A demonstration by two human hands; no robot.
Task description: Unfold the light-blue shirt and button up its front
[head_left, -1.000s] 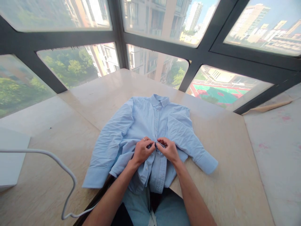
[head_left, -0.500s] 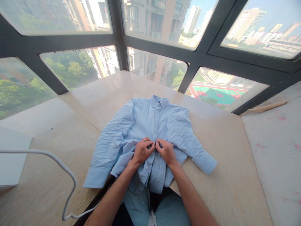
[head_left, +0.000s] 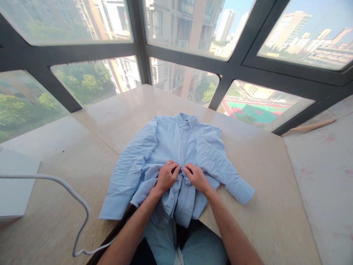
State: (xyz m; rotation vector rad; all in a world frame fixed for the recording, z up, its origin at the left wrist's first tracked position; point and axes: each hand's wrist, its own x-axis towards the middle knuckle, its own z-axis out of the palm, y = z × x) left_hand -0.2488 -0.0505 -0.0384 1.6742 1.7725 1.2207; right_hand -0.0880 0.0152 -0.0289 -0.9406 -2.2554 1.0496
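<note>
A light blue button-up shirt lies front side up on the stone-look surface, its collar pointing away from me and its sleeves spread to both sides. Buttons are fastened along the upper placket, while the lower front hangs apart over the edge near my lap. My left hand pinches the shirt front at the placket, a ring on one finger. Just beside it, my right hand is closed in a pinch on the other side of the placket. The fingertips nearly meet; the button between them is too small to make out.
A white cable curves across the left side toward my left forearm. Behind it sits a white box-like object. Dark-framed windows border the far edge of the pale surface, and a flower-patterned wall stands at right.
My right hand has shifted slightly right, so the gap between the fingertips is a little wider. The left hand stays at the placket, and the shirt lies nearly the same.
</note>
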